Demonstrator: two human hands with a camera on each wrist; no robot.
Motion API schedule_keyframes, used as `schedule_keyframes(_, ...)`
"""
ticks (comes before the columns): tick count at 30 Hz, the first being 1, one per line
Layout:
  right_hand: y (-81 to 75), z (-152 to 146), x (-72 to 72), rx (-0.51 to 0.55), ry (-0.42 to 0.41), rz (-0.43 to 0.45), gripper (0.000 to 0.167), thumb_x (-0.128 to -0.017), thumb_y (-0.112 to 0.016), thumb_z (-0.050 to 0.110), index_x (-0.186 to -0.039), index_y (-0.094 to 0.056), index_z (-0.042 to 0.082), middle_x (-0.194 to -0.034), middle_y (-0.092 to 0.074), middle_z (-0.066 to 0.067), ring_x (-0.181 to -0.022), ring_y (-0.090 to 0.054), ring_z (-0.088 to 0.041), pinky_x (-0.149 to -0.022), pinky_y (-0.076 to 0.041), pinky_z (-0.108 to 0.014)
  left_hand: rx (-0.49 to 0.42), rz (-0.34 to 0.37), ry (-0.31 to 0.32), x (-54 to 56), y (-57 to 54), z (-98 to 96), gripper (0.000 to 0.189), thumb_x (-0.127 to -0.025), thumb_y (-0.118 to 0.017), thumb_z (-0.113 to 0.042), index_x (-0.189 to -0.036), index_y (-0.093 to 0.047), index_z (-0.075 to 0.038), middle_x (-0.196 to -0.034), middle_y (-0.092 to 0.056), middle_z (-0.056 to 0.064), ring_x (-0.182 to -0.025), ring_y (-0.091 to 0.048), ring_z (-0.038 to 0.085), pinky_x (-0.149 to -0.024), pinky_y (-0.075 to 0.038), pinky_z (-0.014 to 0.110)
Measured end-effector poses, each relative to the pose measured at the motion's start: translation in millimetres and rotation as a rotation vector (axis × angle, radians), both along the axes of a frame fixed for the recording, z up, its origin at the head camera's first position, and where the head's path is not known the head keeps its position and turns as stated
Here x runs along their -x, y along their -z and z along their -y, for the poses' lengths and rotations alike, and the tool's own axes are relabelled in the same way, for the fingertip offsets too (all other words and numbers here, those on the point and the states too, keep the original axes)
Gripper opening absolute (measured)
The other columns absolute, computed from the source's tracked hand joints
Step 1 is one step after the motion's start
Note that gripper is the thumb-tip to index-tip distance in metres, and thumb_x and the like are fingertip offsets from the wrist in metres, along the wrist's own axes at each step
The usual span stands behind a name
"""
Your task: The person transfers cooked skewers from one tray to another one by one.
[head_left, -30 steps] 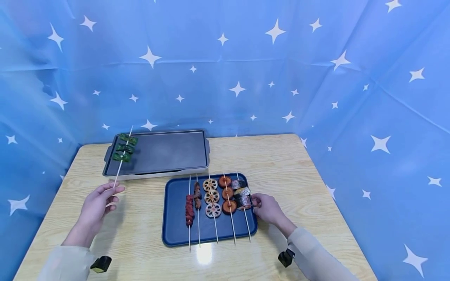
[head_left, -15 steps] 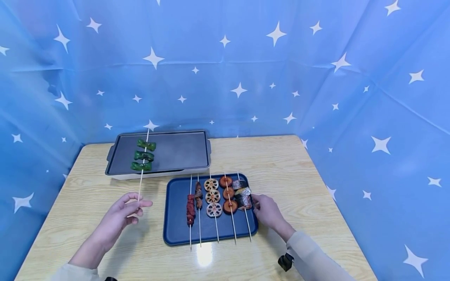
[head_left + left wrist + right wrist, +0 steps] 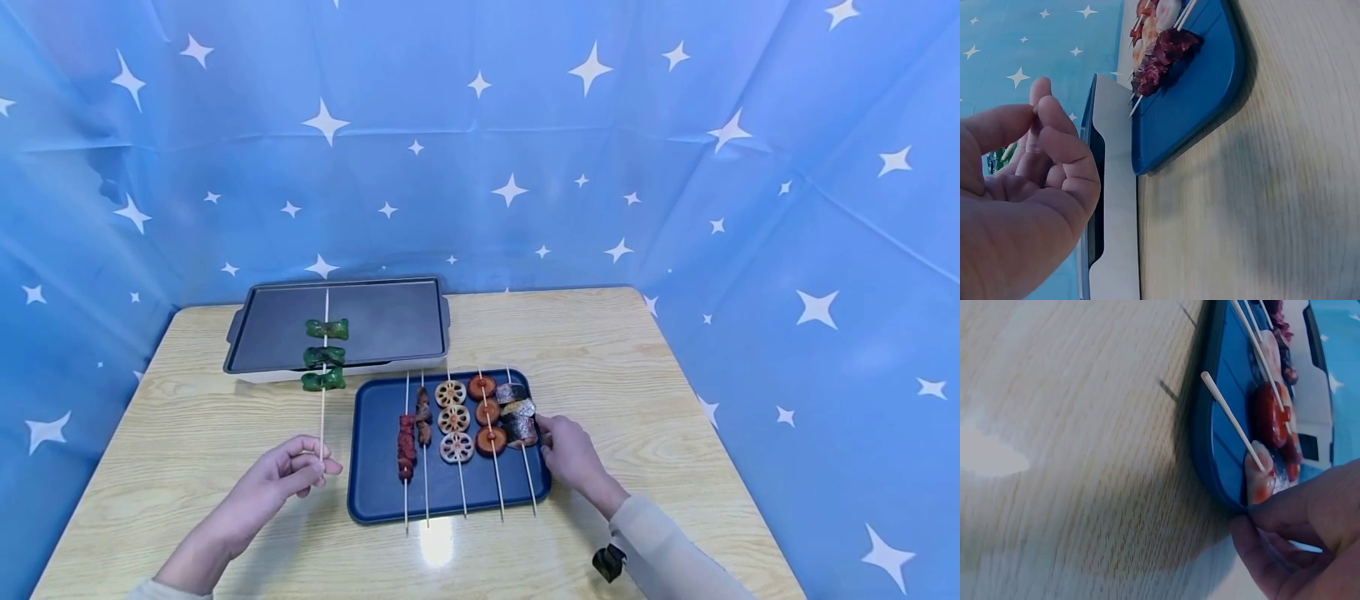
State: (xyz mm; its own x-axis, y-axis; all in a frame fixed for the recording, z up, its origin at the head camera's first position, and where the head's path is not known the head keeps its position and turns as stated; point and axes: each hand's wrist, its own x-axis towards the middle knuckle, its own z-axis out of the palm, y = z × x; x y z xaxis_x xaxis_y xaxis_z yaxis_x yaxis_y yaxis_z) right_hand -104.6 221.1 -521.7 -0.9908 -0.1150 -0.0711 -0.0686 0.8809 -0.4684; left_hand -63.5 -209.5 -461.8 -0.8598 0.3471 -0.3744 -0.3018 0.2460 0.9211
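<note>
My left hand (image 3: pixel 273 483) pinches the bare lower end of a green pepper skewer (image 3: pixel 324 357) between thumb and fingers. The skewer points away from me, raised in front of the griddle (image 3: pixel 390 321), its far part overlapping the dark plate in the head view. At the right side of the blue tray (image 3: pixel 375 483), my right hand (image 3: pixel 573 454) holds the rim; in the right wrist view its thumb and fingers (image 3: pixel 1270 509) pinch the tray's edge. On the tray lie a red meat skewer (image 3: pixel 406 450), a brown meat skewer (image 3: pixel 423 417), a lotus root skewer (image 3: pixel 453 419), a mushroom skewer (image 3: pixel 490 441) and a fish-like skewer (image 3: pixel 517 425).
The griddle stands at the back left of the wooden table (image 3: pixel 600 358), behind the tray. Blue star-patterned cloth (image 3: pixel 465 167) hangs behind the table and at both sides. The skewers' stick ends overhang the tray's front rim.
My left hand has carried the green pepper skewer rightward and toward me, from over the griddle's left end to its front edge near the tray. My right hand has stayed on the tray.
</note>
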Motion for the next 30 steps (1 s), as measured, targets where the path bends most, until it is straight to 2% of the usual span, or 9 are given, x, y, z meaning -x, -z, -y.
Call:
schedule_keyframes(5, 0.7, 1, -0.7, -0.039, -0.005, -0.037, 0.05, -0.075, -0.069, -0.006, -0.125, -0.065, 0.001, -0.082, -0.062, -0.006, -0.073, -0.055, -0.017, -0.065, -0.048, -0.035, 0.019, -0.004, 0.012, -3.5, 1.7, -0.7, 0.035, -0.099, -0.054, -0.025, -0.122, -0.05, 0.001, -0.11, -0.071, 0.005, -0.095, -0.063, 0.007, -0.076, -0.046, 0.024)
schedule_keyframes(10, 0.1, 1, -0.8, -0.046, -0.007, -0.053, 0.049, -0.075, -0.068, -0.007, -0.123, -0.066, 0.0, -0.08, -0.06, -0.005, -0.07, -0.054, -0.017, -0.062, -0.046, -0.034, -0.028, 0.01, 0.071, -7.6, 3.6, -1.0, 0.05, -0.099, -0.055, -0.023, -0.137, -0.039, 0.005, -0.117, -0.07, 0.011, -0.103, -0.065, 0.007, -0.085, -0.049, 0.023)
schedule_keyframes(14, -0.1, 1, -0.5, -0.03, -0.001, -0.04, 0.049, -0.075, -0.067, -0.007, -0.124, -0.065, -0.001, -0.08, -0.059, -0.005, -0.068, -0.052, -0.015, -0.061, -0.045, -0.032, -0.039, 0.016, 0.109, -8.5, 6.4, -2.9, 0.047, -0.099, -0.056, -0.025, -0.134, -0.042, 0.003, -0.12, -0.068, 0.018, -0.11, -0.065, 0.011, -0.088, -0.048, 0.024)
schedule_keyframes(18, 0.5, 2, -0.1, -0.027, -0.003, -0.026, 0.049, -0.076, -0.068, -0.007, -0.124, -0.065, 0.0, -0.081, -0.059, -0.005, -0.069, -0.052, -0.015, -0.061, -0.044, -0.032, -0.036, 0.016, 0.12, -10.4, 11.0, -4.4, 0.042, -0.097, -0.058, -0.021, -0.128, -0.047, 0.003, -0.118, -0.067, 0.018, -0.104, -0.065, 0.011, -0.084, -0.051, 0.026)
schedule_keyframes(23, 0.0, 2, 0.2, -0.027, -0.007, -0.025, 0.049, -0.075, -0.067, -0.007, -0.124, -0.065, -0.001, -0.082, -0.059, -0.006, -0.071, -0.051, -0.016, -0.063, -0.044, -0.033, -0.01, 0.001, 0.133, -14.2, 17.1, -6.5, 0.038, -0.093, -0.063, -0.015, -0.122, -0.05, 0.007, -0.11, -0.061, 0.01, -0.089, -0.065, 0.017, -0.076, -0.052, 0.028)
schedule_keyframes(30, -1.9, 2, 0.7, -0.022, -0.007, -0.013, 0.05, -0.075, -0.067, -0.007, -0.125, -0.064, -0.001, -0.083, -0.06, -0.006, -0.07, -0.051, -0.016, -0.062, -0.044, -0.032, 0.021, 0.048, 0.15, -19.7, 26.7, -9.4, 0.037, -0.091, -0.061, -0.01, -0.123, -0.051, 0.006, -0.105, -0.058, 0.01, -0.082, -0.061, 0.016, -0.073, -0.051, 0.026)
